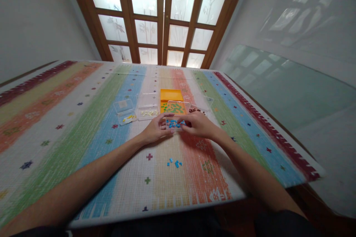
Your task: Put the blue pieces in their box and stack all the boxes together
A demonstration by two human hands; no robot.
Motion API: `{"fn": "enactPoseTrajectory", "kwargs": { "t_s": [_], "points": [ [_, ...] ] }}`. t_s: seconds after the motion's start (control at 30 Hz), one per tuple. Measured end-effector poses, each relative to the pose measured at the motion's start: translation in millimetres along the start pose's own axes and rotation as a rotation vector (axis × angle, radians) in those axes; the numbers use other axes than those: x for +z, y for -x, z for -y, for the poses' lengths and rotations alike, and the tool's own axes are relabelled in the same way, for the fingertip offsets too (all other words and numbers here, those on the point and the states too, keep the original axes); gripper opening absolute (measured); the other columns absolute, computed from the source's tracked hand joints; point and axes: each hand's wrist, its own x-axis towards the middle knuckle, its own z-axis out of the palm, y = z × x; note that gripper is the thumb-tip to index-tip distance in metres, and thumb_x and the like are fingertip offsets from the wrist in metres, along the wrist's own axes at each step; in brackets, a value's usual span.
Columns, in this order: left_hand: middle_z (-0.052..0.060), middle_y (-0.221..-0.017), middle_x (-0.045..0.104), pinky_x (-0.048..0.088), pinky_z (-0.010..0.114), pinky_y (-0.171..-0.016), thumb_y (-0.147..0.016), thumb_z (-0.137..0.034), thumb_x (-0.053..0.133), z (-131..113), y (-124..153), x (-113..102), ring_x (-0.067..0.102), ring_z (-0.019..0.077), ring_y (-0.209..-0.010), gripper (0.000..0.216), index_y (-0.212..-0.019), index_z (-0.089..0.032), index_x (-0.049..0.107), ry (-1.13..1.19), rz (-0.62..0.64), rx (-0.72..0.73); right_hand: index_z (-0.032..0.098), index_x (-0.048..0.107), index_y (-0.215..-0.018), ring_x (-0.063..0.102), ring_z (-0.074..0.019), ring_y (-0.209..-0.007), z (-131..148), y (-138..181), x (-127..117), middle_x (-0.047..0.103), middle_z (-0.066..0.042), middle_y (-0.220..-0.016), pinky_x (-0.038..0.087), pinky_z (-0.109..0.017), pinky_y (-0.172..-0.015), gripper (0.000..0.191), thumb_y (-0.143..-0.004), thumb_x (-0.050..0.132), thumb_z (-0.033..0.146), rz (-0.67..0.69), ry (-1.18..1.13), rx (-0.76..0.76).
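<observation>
My left hand point(156, 129) and my right hand point(198, 123) meet over a small clear plastic box of blue pieces point(174, 123), fingers curled round its two sides. The box rests on a striped mat point(83, 144). Just behind it stands an orange tray point(170, 95) with green pieces point(172, 108) in a clear box. A few loose blue pieces point(174, 163) lie on the mat nearer to me, apart from both hands.
Left of the tray stand a clear box of pale pieces point(148, 111) and a clear box with yellow pieces point(125, 112). Dark red pieces point(195, 110) sit right of the tray. A wooden glazed door point(161, 14) is behind; the mat's right edge point(278, 139) meets the floor.
</observation>
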Motion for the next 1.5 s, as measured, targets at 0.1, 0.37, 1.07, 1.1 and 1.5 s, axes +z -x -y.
{"fn": "enactPoseTrajectory", "kwargs": {
  "t_s": [0.1,0.37,1.07,1.1,1.5],
  "points": [
    [0.015,-0.125,0.068,0.055,0.046,-0.099,-0.07,-0.016,0.087,-0.9,0.9,0.7,0.073,0.0225,-0.101,0.066,-0.129,-0.017,0.057,-0.025,0.0,0.009,0.018,0.076,-0.09,0.055,-0.0132,-0.063,15.7,9.6,-2.9,0.069,-0.002,-0.071,0.037,-0.026,-0.066,0.019,-0.085,0.057,0.017,0.07,-0.132,-0.136],
    [0.017,-0.136,0.063,0.058,0.046,-0.097,-0.068,-0.013,0.087,-1.6,1.9,1.3,0.074,0.0231,-0.102,0.066,-0.127,-0.017,0.058,-0.048,-0.007,0.025,0.016,0.077,-0.098,0.061,-0.0137,-0.068,40.7,35.7,7.8,0.074,-0.003,-0.079,0.045,-0.026,-0.07,0.017,-0.086,0.066,0.018,0.428,-0.335,-0.257],
    [0.014,-0.123,0.071,0.057,0.047,-0.099,-0.069,-0.016,0.085,-4.9,2.6,2.3,0.075,0.0256,-0.103,0.066,-0.128,-0.017,0.054,-0.087,-0.011,-0.018,0.015,0.075,-0.107,0.07,-0.0167,-0.08,45.5,54.1,28.4,0.079,-0.01,-0.097,0.049,-0.028,-0.076,0.025,-0.091,0.057,0.013,0.342,-0.313,-0.198],
    [0.013,-0.123,0.071,0.057,0.047,-0.099,-0.069,-0.016,0.085,-4.8,2.5,2.2,0.075,0.0254,-0.103,0.066,-0.127,-0.017,0.054,-0.084,-0.013,-0.02,0.015,0.075,-0.106,0.07,-0.0167,-0.079,46.1,54.2,29.2,0.079,-0.01,-0.095,0.048,-0.028,-0.076,0.024,-0.091,0.057,0.013,0.348,-0.304,-0.201],
    [0.016,-0.125,0.069,0.057,0.048,-0.098,-0.07,-0.013,0.084,-7.0,3.5,3.2,0.075,0.0251,-0.102,0.063,-0.127,-0.016,0.056,-0.093,-0.022,-0.024,0.012,0.075,-0.093,0.068,-0.0194,-0.075,33.6,56.2,1.4,0.077,-0.011,-0.088,0.042,-0.028,-0.067,0.018,-0.084,0.061,0.008,0.391,-0.072,-0.03]
  ]
}}
